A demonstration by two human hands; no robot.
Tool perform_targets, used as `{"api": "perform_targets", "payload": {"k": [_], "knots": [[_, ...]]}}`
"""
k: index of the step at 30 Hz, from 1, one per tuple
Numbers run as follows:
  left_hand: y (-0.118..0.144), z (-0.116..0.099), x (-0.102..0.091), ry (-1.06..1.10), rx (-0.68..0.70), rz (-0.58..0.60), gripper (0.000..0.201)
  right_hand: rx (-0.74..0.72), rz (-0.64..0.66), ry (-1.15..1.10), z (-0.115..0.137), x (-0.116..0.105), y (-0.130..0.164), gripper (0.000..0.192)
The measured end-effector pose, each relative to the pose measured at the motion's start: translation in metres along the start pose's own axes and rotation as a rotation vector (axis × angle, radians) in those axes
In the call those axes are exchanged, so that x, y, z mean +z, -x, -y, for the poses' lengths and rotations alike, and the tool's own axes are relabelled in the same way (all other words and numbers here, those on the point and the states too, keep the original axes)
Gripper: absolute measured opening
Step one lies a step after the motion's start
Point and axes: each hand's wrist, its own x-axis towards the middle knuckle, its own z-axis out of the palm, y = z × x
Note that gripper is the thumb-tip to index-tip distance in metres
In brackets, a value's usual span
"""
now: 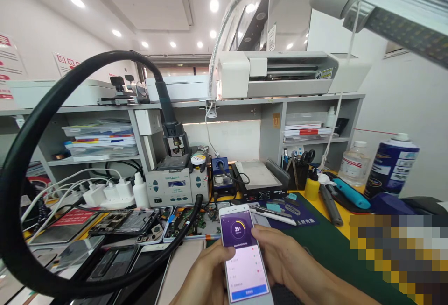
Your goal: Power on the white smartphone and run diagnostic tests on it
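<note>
A white smartphone (244, 267) is held upright between both hands at the bottom middle. Its lit screen shows a purple top with a ring and "25", a white list below and a blue bar at the bottom. My left hand (212, 267) grips the phone's left edge, its thumb lying over the screen. On the right edge, my right hand (276, 253) is closed around the phone, thumb along the side near the top. The fingers behind the phone are mostly hidden.
A thick black hose (9, 193) loops across the left side to the rework station (178, 186). Behind the phone lie trays of circuit boards (196, 223) and a heating plate (261, 179). A spray can (392, 169) and clear bottle (354, 162) stand right. A lamp (402, 15) hangs overhead.
</note>
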Motion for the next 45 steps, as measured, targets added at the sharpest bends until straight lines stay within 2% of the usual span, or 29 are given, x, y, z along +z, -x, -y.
{"api": "perform_targets", "payload": {"k": [20, 25, 34, 40, 45], "knots": [[-0.001, 0.001, 0.0, -0.013, -0.009, -0.045, 0.049, -0.003, 0.003, 0.003, 0.001, -0.001, -0.002, 0.039], [-0.001, 0.001, 0.0, -0.025, -0.006, -0.056, 0.049, -0.036, 0.044, 0.027, 0.001, -0.002, -0.002, 0.037], [0.0, 0.003, 0.009, -0.075, 0.039, -0.098, 0.058, -0.042, 0.018, 0.163, 0.0, -0.003, -0.002, 0.059], [0.0, 0.007, 0.009, -0.142, 0.094, -0.065, 0.055, -0.058, 0.006, 0.216, 0.001, -0.002, -0.001, 0.061], [0.001, 0.007, 0.008, -0.163, 0.066, -0.075, 0.059, -0.071, 0.003, 0.234, 0.002, 0.0, 0.001, 0.059]]}}
